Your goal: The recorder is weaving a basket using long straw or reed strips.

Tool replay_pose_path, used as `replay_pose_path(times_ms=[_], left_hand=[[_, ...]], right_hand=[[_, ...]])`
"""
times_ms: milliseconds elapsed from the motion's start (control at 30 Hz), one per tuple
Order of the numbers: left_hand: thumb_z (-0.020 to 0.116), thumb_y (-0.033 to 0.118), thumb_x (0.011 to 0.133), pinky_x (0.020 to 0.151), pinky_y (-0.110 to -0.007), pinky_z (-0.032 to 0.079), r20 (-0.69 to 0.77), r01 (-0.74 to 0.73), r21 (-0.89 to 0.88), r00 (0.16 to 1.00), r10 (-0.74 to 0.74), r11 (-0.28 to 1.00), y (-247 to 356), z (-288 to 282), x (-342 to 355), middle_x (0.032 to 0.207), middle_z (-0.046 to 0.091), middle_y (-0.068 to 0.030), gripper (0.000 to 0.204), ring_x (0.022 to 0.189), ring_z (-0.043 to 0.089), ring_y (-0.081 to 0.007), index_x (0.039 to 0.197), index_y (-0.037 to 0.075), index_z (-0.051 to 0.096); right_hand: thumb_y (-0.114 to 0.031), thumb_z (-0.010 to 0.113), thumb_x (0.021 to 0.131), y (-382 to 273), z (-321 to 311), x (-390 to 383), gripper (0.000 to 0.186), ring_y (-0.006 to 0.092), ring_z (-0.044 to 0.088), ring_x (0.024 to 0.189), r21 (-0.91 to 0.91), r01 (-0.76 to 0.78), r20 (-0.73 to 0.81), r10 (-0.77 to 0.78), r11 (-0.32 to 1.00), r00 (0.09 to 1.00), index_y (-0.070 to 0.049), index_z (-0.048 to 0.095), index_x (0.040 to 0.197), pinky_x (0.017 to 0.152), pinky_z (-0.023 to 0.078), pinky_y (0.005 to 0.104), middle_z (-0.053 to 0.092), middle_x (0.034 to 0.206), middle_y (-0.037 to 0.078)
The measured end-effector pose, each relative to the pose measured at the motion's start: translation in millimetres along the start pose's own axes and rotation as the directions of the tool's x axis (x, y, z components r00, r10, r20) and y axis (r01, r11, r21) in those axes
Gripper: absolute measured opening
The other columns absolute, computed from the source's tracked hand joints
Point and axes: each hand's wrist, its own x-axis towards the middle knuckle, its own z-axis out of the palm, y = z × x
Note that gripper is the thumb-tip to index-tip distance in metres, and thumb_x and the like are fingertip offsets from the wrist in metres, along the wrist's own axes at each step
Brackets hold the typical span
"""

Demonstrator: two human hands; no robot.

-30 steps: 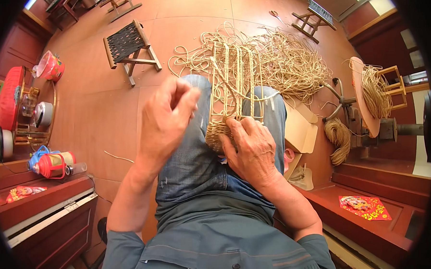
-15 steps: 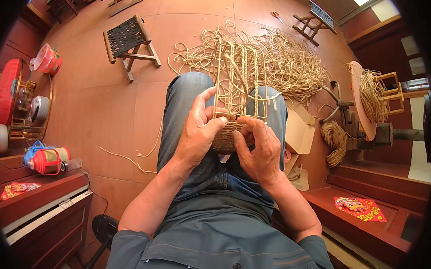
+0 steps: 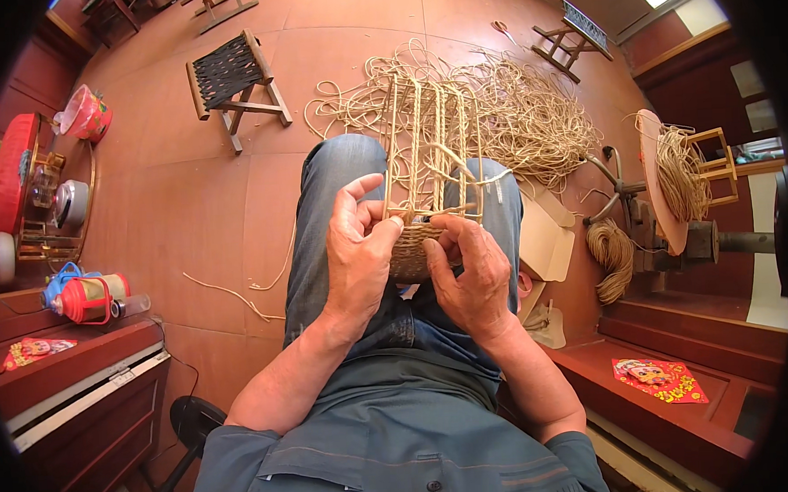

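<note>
Between my jeans-clad knees stands a partly woven basket (image 3: 414, 249) of tan cord, with a dense woven lower part and an open upright frame of rods wrapped in cord. My left hand (image 3: 361, 256) pinches at the left of the woven edge, thumb and index finger closed on cord there, upper fingers lifted. My right hand (image 3: 469, 269) grips cord at the right of the same edge, its index finger bent over it. A looser strand (image 3: 450, 156) arches inside the frame. The cord ends between my fingertips are too small to make out.
A tangled cord heap (image 3: 538, 117) lies beyond my knees. Folding stools (image 3: 228, 68) stand on the floor. At right are a cardboard box (image 3: 548, 239), a hanging coil (image 3: 612, 254) and a round board (image 3: 659, 182) with cord. At left are a red bucket (image 3: 94, 118) and jugs (image 3: 84, 295).
My left hand came in from the raised position at left to the basket's edge and closed on cord. My right hand shifted slightly right. The arching strand inside the frame has bent over rightward.
</note>
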Motion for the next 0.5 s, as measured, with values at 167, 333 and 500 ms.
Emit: replay_pose_path(times_ms=[167,333,500], left_hand=[[0.062,-0.002,0.095,0.101,-0.03,0.05,0.032,0.158,-0.291,0.987,-0.156,0.943,3,-5,4,0.108,0.069,-0.0071,0.049,0.105,0.065,-0.0137,0.142,0.001,0.048],[0.067,0.002,0.097,0.1,-0.03,0.05,0.161,0.265,-0.47,0.964,-0.213,0.842,6,-16,6,0.108,0.07,-0.0067,0.047,0.104,0.066,-0.0142,0.14,0.002,0.049],[0.07,0.007,0.101,0.085,-0.026,0.053,-0.015,-0.05,0.089,0.999,0.052,0.995,-1,-7,2,0.105,0.072,-0.0085,0.046,0.094,0.065,-0.0102,0.142,-0.003,0.051]], right_hand=[[0.001,0.078,0.09,2,-1,0,0.031,0.0272,0.065,0.075,-0.002,0.013,-0.007,-0.013,1.0,1.0,-0.006,0.069,0.12,0.073,0.052,0.0392,0.064,0.083,0.007],[0.0,0.079,0.091,1,1,-2,0.03,0.0273,0.066,0.075,0.009,0.019,-0.031,-0.019,1.0,0.999,-0.007,0.07,0.119,0.073,0.052,0.0395,0.066,0.085,0.007],[-0.006,0.077,0.093,2,8,-5,0.029,0.0324,0.07,0.084,-0.093,0.047,-0.06,-0.053,0.995,0.997,-0.007,0.07,0.121,0.075,0.054,0.0434,0.074,0.098,0.012]])
